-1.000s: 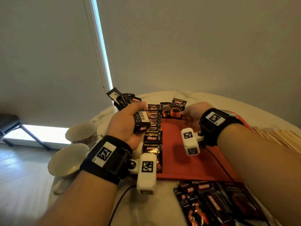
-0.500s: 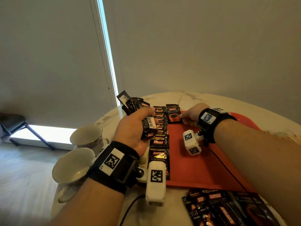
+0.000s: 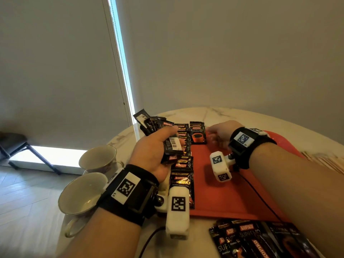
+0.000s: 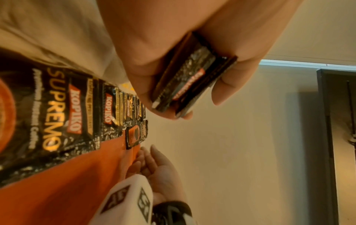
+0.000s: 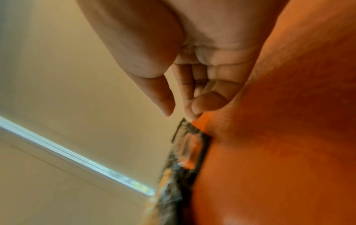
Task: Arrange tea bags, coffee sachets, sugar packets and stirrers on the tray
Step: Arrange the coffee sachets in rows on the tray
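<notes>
Black sachet stack [image 3: 168,140] (labels blurred) half-hidden in left hand [image 3: 152,151]

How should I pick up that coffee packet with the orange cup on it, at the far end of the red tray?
Pinch the coffee sachet by its right edge, coming from the right hand's side. It lies flat on the red tray, with bare tray to its right and a row of sachets crowding its left.

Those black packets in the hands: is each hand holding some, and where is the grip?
The left hand grips a stack of coffee sachets across its lower end, thumb on top. The right hand holds nothing, beside the sachet on the tray.
</notes>
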The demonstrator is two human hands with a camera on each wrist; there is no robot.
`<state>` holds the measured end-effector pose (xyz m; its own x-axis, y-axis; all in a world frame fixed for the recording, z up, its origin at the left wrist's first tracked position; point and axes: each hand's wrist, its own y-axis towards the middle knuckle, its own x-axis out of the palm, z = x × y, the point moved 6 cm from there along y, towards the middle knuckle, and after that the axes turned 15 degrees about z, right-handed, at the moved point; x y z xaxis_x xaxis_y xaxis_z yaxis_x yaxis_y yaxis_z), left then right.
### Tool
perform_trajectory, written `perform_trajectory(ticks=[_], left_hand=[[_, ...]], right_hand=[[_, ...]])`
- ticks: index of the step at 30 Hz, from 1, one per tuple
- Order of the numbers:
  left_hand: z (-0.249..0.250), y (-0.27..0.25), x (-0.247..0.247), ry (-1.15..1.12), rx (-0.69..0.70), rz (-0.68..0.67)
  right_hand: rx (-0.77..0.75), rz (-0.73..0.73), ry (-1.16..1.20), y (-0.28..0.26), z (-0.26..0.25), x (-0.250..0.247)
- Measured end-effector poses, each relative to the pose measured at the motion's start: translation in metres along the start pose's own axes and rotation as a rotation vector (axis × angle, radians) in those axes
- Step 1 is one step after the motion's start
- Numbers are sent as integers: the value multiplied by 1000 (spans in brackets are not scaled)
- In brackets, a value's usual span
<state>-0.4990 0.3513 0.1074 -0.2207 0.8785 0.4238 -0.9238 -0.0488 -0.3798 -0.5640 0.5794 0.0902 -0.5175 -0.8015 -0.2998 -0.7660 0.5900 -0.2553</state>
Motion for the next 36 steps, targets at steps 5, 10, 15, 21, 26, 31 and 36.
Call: perform_trajectory(ticks=[5,10,15,21,26,31,36], left_hand=[[-1,-5,7,29,-12,-75],[-2,-7,7,13,23,-87],[-4,-5,6,3,40,-89],[-1,-3,5,-16,2,-104],[2,0,2,-10,39,-56],[7,2,-2,6,125,20],[3,-2,5,47,141,-70]], right_hand=[[-96,-203,180,-56,-11,-7],[-235,-517,213,-118,-22,0],[-344,-439,128,-125,-18,6],[-304,-401,260,-117,-19,11],[-271,-338,433,-117,-23,6],[-344,-211,515,-111,-32,-8],[-463,-349,288,-127,-32,10]])
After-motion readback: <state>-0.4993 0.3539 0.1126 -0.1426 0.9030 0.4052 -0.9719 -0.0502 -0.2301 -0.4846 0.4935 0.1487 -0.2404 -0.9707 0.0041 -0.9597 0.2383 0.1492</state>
